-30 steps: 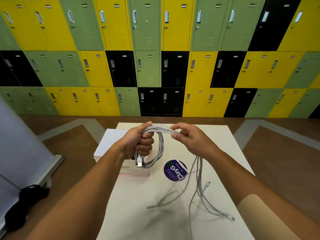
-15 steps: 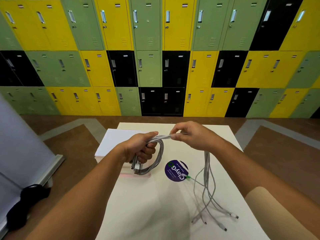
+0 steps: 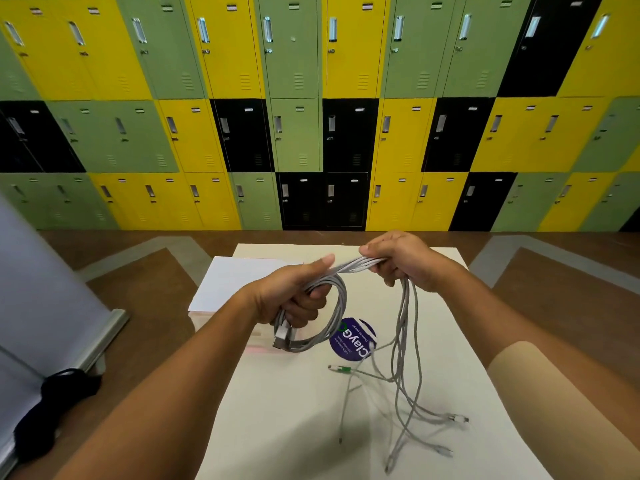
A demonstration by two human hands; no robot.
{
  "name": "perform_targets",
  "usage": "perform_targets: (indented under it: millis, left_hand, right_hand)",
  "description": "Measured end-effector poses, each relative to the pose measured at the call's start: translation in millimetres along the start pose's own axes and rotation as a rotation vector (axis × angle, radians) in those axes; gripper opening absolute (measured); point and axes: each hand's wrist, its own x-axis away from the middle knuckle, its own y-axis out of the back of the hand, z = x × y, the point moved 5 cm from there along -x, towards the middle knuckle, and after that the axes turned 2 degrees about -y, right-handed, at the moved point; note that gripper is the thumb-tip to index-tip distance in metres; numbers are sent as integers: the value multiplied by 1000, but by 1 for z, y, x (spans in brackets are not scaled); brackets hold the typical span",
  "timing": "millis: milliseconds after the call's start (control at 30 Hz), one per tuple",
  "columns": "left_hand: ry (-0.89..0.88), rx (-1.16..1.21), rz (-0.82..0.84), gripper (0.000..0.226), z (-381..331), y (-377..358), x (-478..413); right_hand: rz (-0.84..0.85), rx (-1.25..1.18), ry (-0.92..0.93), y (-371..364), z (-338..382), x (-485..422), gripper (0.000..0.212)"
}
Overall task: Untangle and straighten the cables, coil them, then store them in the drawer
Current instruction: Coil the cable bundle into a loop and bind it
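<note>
A bundle of grey cables (image 3: 341, 299), partly coiled, is held above the table (image 3: 277, 427): the coil is clamped in the left hand (image 3: 294, 296), the strands in the right hand (image 3: 401, 261). The loose ends have been swung lower and rightward since earlier.

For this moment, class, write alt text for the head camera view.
Two bare hands hold grey cables above a white table: the left hand grips a coil, the right hand pinches strands whose loose ends dangle. Coloured lockers fill the background.
</note>
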Motion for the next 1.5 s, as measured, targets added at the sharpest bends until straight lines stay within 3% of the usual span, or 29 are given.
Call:
perform_targets:
  millis: [233, 400, 533, 733, 1067, 1200, 1300, 1400, 1500]
  left_hand:
    - [-40, 128, 3, 51, 5, 6, -1]
    - [-59, 234, 57, 50, 6, 9, -2]
    - [-51, 272, 100, 50, 7, 11, -2]
    - [-46, 263, 81, 51, 8, 17, -1]
    - [-58, 232, 131, 52, -11, 5, -10]
    - [-58, 250, 123, 52, -11, 5, -14]
    - [-57, 263, 108, 53, -9, 8, -14]
    - [-78, 275, 79, 52, -8, 12, -12]
    - [-105, 287, 87, 52, -12, 14, -9]
  right_hand:
    - [-98, 312, 122, -6, -4, 1, 38]
    - [-39, 292, 193, -14, -3, 3, 13]
    - [5, 319, 159, -13, -3, 0, 14]
    - [57, 224, 113, -12, 4, 0, 18]
    - [86, -286, -13, -20, -10, -7, 41]
    - [-27, -170, -27, -19, -12, -10, 46]
    - [-11, -201, -65, -20, -13, -8, 40]
    - [6, -172, 44, -18, -7, -4, 18]
    - [-23, -131, 147, -14, -4, -2, 14]
